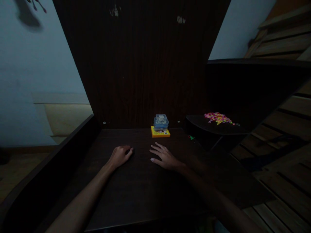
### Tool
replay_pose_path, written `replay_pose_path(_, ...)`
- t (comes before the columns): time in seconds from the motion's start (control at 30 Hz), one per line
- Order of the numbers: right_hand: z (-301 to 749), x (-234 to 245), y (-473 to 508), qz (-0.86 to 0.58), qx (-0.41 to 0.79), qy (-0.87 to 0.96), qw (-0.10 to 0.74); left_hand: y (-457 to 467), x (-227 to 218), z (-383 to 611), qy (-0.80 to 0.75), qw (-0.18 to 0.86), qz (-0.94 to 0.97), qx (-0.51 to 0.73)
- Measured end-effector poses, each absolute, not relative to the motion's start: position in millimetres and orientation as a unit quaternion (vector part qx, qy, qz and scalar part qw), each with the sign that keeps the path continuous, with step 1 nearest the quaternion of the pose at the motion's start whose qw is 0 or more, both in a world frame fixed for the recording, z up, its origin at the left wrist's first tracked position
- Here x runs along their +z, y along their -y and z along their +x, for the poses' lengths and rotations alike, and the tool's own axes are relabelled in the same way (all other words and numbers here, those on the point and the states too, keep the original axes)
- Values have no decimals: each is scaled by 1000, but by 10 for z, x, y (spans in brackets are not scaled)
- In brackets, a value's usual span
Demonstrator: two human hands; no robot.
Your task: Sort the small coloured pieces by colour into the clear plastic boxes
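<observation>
Both my hands rest on a dark wooden desk (136, 194) in dim light. My left hand (120, 155) lies palm down with its fingers curled loosely together, holding nothing. My right hand (164, 156) lies flat with its fingers spread apart, also holding nothing. Just beyond the hands, at the back of the desk, a small stack of clear blue-tinted plastic boxes (160, 122) sits on a flat yellow box (160, 132). Neither hand touches the stack.
A dark upright back panel (141, 64) closes the desk behind the stack. To the right, a lower curved shelf (211, 127) carries a heap of small colourful beads (218, 117). A small green piece (191, 137) lies near the shelf's edge. A raised side rail (60, 155) runs along the left.
</observation>
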State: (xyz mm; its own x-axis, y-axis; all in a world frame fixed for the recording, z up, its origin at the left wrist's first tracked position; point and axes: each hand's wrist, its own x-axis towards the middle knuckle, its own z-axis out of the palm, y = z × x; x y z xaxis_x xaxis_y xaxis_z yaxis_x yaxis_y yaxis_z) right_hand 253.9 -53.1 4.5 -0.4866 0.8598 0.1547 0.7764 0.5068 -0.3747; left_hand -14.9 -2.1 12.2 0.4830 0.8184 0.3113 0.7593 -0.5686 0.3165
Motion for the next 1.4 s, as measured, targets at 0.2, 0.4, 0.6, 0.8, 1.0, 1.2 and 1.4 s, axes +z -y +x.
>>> replay_pose_path(0.2, 2677, 257, 278, -488, 17, 826, 282, -25, 96, -152, -452, 60, 856, 242)
replay_pose_path(0.4, 2952, 607, -273, -521, -72, 793, 308, -62, 75, -165, -445, 58, 856, 256)
replay_pose_path(0.6, 3066, 813, -776, -569, -122, 781, 225, -61, 80, -173, -445, 74, 850, 271)
replay_pose_path(0.8, 3134, 844, -967, -542, -133, 807, 191, -50, 88, -166, -447, 78, 851, 266)
replay_pose_path(1.0, 3190, 916, -997, -511, -100, 837, 171, -50, 81, -172, -447, 76, 851, 264)
replay_pose_path(1.2, 3190, 990, -999, -512, -41, 842, 166, -66, 61, -189, -450, 70, 851, 263)
replay_pose_path(1.4, 2909, 1052, -670, -473, -5, 838, 271, -45, 78, -173, -436, 139, 833, 311)
